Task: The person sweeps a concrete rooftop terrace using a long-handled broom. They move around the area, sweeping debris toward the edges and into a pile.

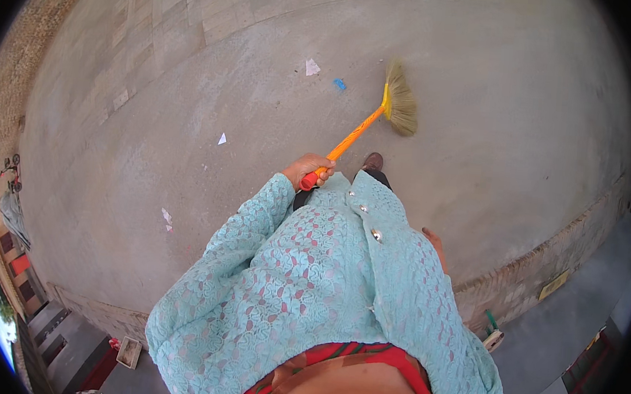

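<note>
My left hand [310, 171] is closed around the upper end of a broom [356, 134], just by the red cap of its orange handle. The handle slants away to the right, through a yellow collar, to fanned straw-coloured bristles [401, 100] on the concrete floor. Beyond my left hand lie a white paper scrap [311, 67] and a crumpled blue scrap [339, 84], both to the left of the bristles. My right hand [435, 246] hangs low at my right side, away from the broom. Much of it is behind my light blue cardigan, and its finger posture is unclear.
More litter lies to the left: a small white scrap [222, 138] and pale torn paper [167, 218]. My brown shoe [373, 161] is near the bristles. A low brick edge [545, 261] runs along the right. Far left stand a bicycle [13, 173] and a grey-covered heap [14, 216].
</note>
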Demonstrator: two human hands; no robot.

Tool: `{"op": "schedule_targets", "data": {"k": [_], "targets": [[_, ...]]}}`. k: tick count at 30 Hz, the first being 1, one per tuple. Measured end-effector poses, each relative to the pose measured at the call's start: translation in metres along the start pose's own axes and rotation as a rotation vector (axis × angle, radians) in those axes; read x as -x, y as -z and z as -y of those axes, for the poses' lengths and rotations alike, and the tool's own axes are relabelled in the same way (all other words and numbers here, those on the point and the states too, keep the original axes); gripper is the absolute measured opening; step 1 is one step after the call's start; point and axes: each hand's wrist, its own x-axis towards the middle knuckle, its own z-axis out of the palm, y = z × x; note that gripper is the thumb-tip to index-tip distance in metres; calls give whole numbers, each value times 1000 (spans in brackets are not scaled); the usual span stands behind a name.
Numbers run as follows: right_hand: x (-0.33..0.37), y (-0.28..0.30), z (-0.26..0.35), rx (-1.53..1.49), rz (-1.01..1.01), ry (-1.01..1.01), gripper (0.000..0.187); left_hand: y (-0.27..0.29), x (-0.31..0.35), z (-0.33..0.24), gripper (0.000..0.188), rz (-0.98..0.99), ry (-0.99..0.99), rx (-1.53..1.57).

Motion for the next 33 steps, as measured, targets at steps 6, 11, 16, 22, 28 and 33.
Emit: {"op": "schedule_targets", "data": {"k": [6,11,16,22,28,33], "targets": [[-84,45,104,-110,105,140,48,13,53,12,12,-369,-92,77],[-120,74,133,11,34,80,51,-15,92,12,11,-609,-181,31],[-126,66,132,-61,20,-11,50,-40,123,-1,13,-647,-259,-12],[-106,46,117,-10,96,-106,51,-69,145,-58,23,-438,-243,3],[-73,28,145,65,-6,-53,50,-62,55,-122,23,-53,-201,68],[-73,46,125,-87,-87,-30,49,-71,-68,-153,13,176,-104,169]]}}
